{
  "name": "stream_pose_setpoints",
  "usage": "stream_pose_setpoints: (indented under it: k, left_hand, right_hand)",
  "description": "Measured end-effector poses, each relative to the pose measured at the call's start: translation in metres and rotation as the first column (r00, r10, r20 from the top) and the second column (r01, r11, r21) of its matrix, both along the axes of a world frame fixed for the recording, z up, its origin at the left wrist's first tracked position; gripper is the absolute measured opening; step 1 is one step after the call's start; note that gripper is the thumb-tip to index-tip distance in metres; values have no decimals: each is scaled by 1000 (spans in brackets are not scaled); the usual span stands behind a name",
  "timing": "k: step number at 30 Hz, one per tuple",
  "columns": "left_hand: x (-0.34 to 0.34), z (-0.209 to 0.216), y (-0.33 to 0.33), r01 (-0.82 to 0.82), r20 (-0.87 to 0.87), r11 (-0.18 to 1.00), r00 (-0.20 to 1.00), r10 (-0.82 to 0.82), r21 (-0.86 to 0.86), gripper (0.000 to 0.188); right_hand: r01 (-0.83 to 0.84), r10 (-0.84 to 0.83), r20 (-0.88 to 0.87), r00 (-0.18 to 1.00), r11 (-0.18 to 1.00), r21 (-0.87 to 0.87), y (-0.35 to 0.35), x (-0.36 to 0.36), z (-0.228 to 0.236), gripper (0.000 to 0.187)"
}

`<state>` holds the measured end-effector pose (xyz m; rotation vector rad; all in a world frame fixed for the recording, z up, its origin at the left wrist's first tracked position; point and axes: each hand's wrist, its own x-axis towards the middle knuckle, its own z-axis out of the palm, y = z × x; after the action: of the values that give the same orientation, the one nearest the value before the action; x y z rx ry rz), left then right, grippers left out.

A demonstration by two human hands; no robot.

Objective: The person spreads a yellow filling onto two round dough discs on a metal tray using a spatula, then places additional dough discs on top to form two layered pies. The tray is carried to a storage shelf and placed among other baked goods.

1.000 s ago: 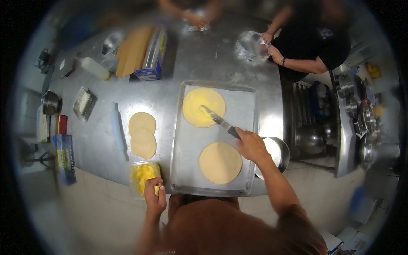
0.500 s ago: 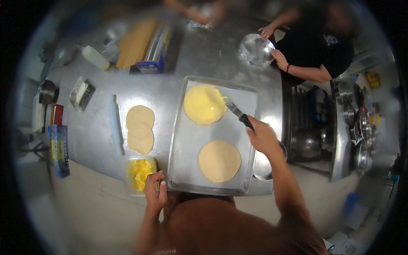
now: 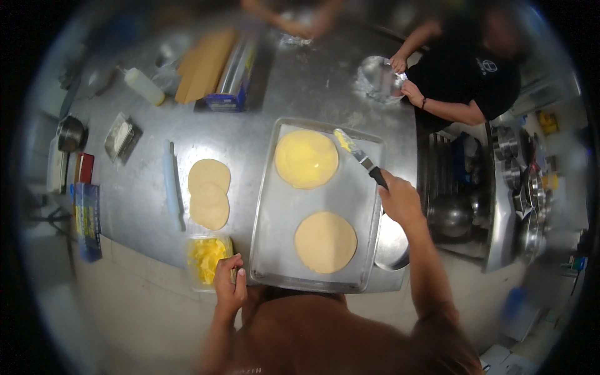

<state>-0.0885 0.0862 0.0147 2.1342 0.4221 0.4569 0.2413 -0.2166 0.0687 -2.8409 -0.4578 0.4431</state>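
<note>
My right hand [image 3: 401, 199] is closed round the black handle of an offset spatula [image 3: 358, 153]. Yellow spread clings to the blade, which is above the upper right of a parchment-lined sheet pan [image 3: 255, 237]. On the pan lie two flat rounds of dough: the far round [image 3: 306, 159] carries a thin, uneven yellow layer, while the near round [image 3: 325, 242] is bare. My left hand [image 3: 230, 282] grips the right side of a clear plastic tub [image 3: 191, 275] of yellow spread [image 3: 209, 257] at the table's front edge.
Two overlapping dough rounds [image 3: 209, 194] and a pale blue rolling pin [image 3: 171, 186] lie left of the pan. A round metal pan [image 3: 392, 245] sits at its right. Across the table, a co-worker [image 3: 462, 81] handles a foil-covered round pan [image 3: 377, 78]; another person's hands [image 3: 300, 28] work farther back.
The spatula has lifted off the far dough round and moved right. The yellow layer there looks thinner, with paler edges. My left hand stays on the tub.
</note>
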Motion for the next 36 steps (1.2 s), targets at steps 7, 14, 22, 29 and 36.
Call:
stream_pose_setpoints:
  k: [7, 14, 22, 29, 36]
  left_hand:
    - [9, 13, -1, 41, -3, 999, 999, -41, -4, 32]
    - [22, 12, -1, 96, 10, 992, 995, -97, 77, 27]
    - [31, 18, -4, 19, -72, 995, 997, -26, -102, 21]
    - [64, 36, -18, 228, -32, 971, 973, -231, -70, 19]
    - [26, 32, 3, 141, -138, 990, 980, -141, -15, 21]
  right_hand:
    - [-44, 7, 115, 993, 946, 323, 27, -17, -53, 53]
    - [2, -33, 57, 998, 881, 474, 25, -35, -55, 54]
    - [258, -181, -189, 965, 781, 568, 13, -49, -40, 48]
    - [98, -96, -27, 995, 879, 467, 2, -79, -36, 49]
    - [532, 3, -643, 766, 558, 637, -2, -122, -9, 51]
